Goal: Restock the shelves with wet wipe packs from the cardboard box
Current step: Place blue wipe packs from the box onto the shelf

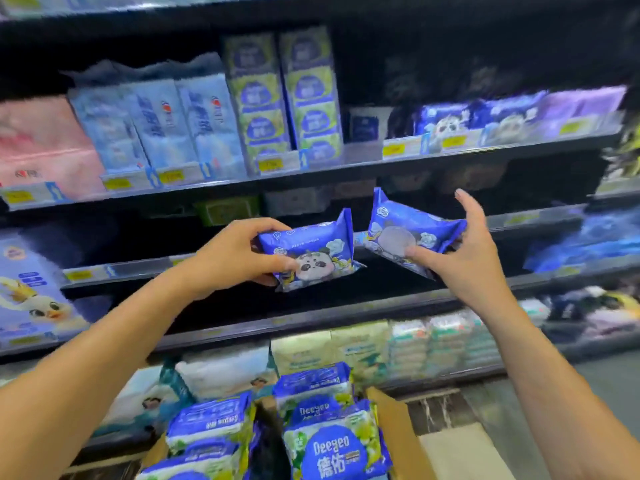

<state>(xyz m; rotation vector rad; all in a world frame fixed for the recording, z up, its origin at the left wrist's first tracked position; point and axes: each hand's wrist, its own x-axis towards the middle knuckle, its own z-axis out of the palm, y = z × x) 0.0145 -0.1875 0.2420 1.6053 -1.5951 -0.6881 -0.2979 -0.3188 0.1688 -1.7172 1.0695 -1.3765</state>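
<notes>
My left hand (239, 251) grips a small blue wet wipe pack with a panda picture (311, 252) by its left end, held up in front of a dark middle shelf (138, 268). My right hand (464, 251) holds a second blue pack (408, 230) from its right side, thumb on the front and index finger raised. Both packs hang in the air side by side, tilted, just apart from each other. Below, an open cardboard box (398, 434) holds several blue and green Deeyeo wipe packs (332, 445).
Similar blue panda packs (478, 116) sit on the upper shelf at the right. Tall tissue and wipe packages (207, 123) fill the upper shelf at the left. More packs (440, 341) line the lower shelf. Yellow price tags run along the shelf edges.
</notes>
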